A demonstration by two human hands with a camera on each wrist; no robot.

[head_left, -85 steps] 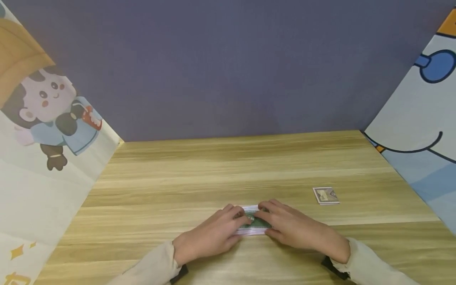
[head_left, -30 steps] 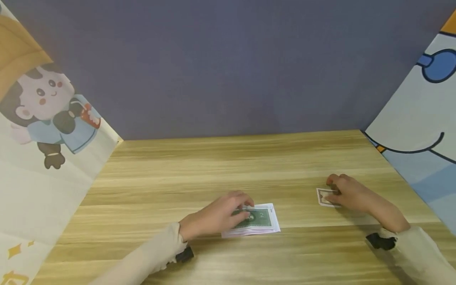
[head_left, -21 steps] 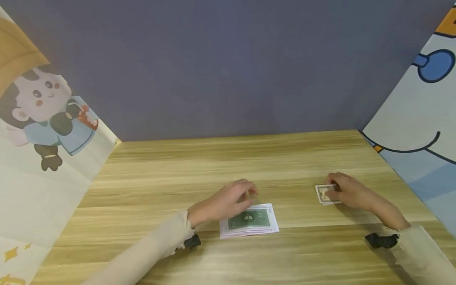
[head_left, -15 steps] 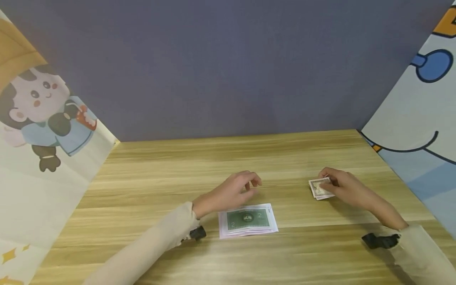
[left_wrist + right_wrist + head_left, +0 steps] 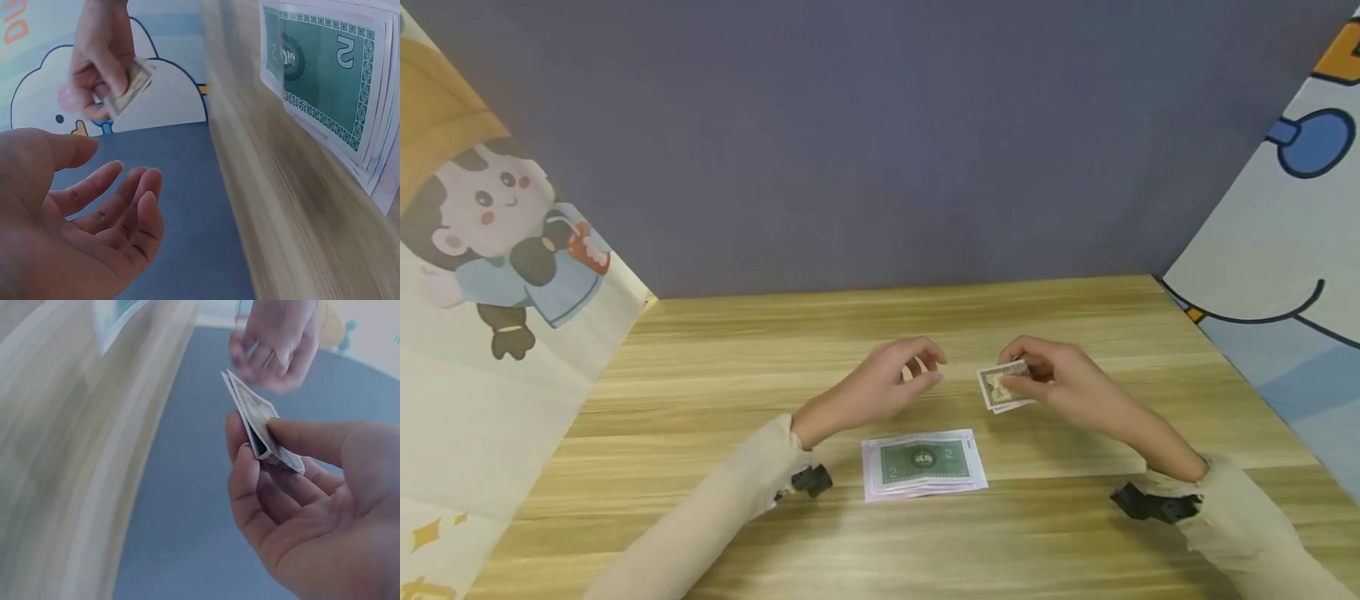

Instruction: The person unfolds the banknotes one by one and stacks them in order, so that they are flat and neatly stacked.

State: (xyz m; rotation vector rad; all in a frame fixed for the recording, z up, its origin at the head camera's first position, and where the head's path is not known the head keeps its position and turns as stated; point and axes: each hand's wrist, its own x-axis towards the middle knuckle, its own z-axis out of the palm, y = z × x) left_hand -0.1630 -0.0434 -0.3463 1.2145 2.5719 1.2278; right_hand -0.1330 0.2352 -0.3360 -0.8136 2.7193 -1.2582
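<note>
My right hand [image 5: 1063, 383] pinches a small folded banknote [image 5: 997, 387], brown and cream, between thumb and fingers above the table. In the right wrist view the folded banknote [image 5: 253, 412] shows two layers with a gap between them. My left hand [image 5: 887, 385] hovers to the left of it, fingers loosely bent, holding nothing. The left wrist view shows the left hand's fingers [image 5: 106, 206] relaxed and apart from the note. Below both hands a stack of green play banknotes [image 5: 925, 465], marked 2, lies flat on the table, touched by neither hand.
The wood-grain table [image 5: 760, 350] ends at a dark blue-grey back panel [image 5: 880, 150]. Printed side panels stand at the left [image 5: 445, 400] and right [image 5: 1247, 242]. Black wrist devices [image 5: 1153, 502] sit under both forearms.
The left hand has left the green stack and moved up. The right hand has left the stack, taken the folded banknote from the table's right side and carried it left toward the left hand.
</note>
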